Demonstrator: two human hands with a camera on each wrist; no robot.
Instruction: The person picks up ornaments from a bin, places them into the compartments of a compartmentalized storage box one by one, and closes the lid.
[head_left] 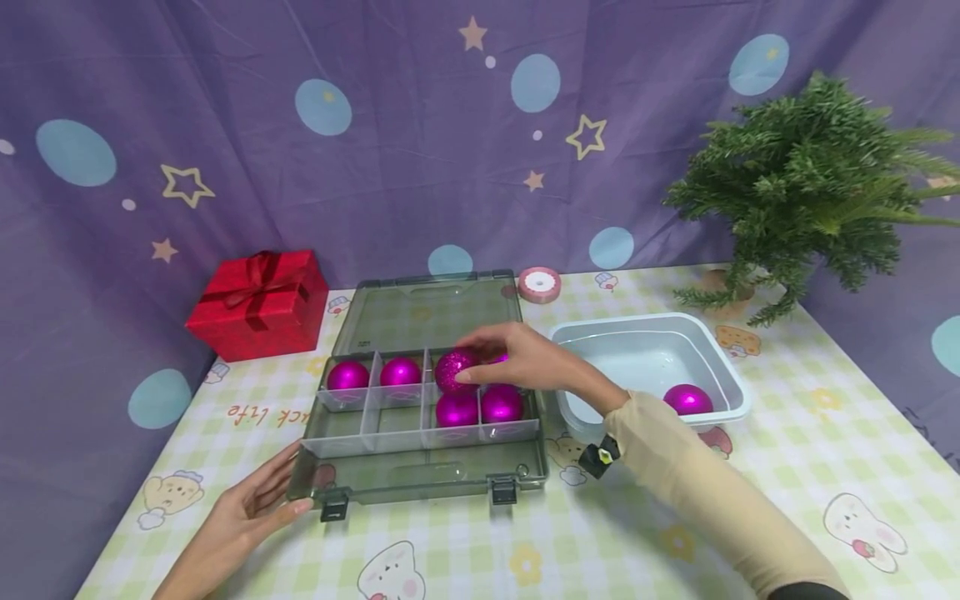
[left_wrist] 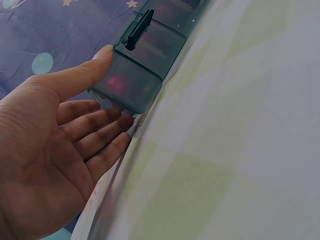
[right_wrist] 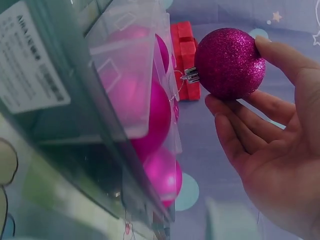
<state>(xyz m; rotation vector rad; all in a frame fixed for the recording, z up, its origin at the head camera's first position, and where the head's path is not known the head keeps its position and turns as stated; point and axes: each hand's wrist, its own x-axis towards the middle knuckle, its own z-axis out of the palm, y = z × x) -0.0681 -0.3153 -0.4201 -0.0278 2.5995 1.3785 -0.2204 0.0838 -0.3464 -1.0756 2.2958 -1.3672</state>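
Note:
My right hand (head_left: 532,360) pinches a glittery magenta Christmas ball (head_left: 452,372) between thumb and fingers, over the back row of a see-through grey divided storage box (head_left: 352,479). In the right wrist view the ball's silver cap (right_wrist: 190,75) points toward the box. Smooth magenta balls sit in the compartments, two at back left (head_left: 348,375) and two at front right (head_left: 502,404); another is partly hidden behind my right hand. My left hand (head_left: 243,517) holds the box's front left corner, thumb on the front edge and fingers along the side.
The box's lid (head_left: 435,317) lies back, unfolded. To the right is a pale blue basin (head_left: 622,350) with a magenta ball (head_left: 687,400). A red gift box (head_left: 262,308), a pink ribbon roll (head_left: 539,285) and a small artificial tree (head_left: 802,192) stand at the back.

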